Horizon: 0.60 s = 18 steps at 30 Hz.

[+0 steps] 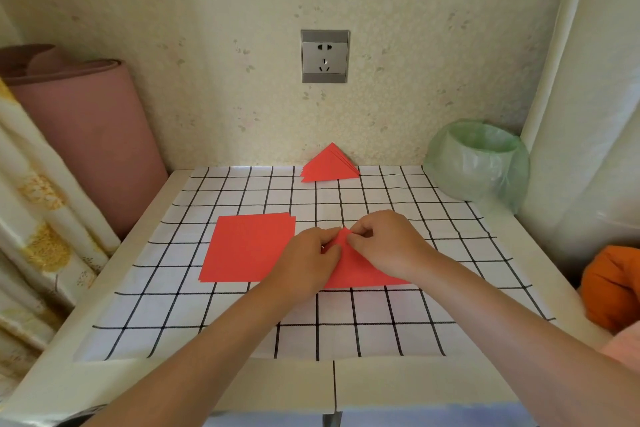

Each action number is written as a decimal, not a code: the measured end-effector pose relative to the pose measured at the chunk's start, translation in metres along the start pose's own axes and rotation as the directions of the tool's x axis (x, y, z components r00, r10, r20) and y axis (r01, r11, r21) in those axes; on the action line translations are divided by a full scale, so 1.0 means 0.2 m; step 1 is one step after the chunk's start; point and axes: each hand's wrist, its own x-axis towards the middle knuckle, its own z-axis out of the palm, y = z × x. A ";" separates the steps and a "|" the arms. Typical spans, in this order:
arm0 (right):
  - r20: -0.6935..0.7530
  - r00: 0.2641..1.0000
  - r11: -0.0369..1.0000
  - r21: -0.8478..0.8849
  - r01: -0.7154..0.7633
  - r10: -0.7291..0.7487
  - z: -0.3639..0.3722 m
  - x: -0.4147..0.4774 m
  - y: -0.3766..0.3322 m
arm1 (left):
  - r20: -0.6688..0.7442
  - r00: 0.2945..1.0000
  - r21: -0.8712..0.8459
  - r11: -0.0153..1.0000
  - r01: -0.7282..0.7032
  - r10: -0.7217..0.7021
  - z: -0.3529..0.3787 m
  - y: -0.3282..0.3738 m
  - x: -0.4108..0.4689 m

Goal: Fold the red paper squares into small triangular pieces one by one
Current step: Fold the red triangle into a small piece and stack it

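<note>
A stack of flat red paper squares [247, 248] lies left of centre on the grid-patterned mat [311, 322]. Just right of it lies a red sheet folded into a triangle [356, 270], its long edge toward me. My left hand [306, 262] and my right hand [388, 241] both pinch its top corner, fingertips close together, and cover much of the sheet. A pile of folded red triangles [329, 166] leans against the wall at the far edge of the mat.
A bin with a green plastic liner [479, 163] stands at the back right. A pink roll [86, 135] and a patterned curtain [38, 218] border the left side. An orange cloth [613, 288] sits at the right edge. A wall socket [325, 55] is straight ahead.
</note>
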 end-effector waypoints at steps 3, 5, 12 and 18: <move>-0.018 0.999 0.999 0.015 -0.038 0.038 0.01 0.01 0.01 | 0.027 0.999 -0.021 0.999 0.027 -0.027 0.01 0.00 0.00; 0.002 0.998 0.998 0.013 -0.059 0.059 0.01 0.01 0.02 | 0.040 0.998 0.010 0.999 0.046 -0.047 0.02 0.00 0.00; 0.084 0.989 0.991 -0.071 -0.114 0.120 0.07 0.03 0.05 | 0.025 0.989 0.420 0.899 0.123 -0.147 0.00 -0.07 0.03; 0.065 0.989 0.968 -0.221 -0.116 0.133 0.10 0.04 0.06 | 0.058 0.988 0.339 0.929 -0.151 0.140 0.00 -0.06 0.02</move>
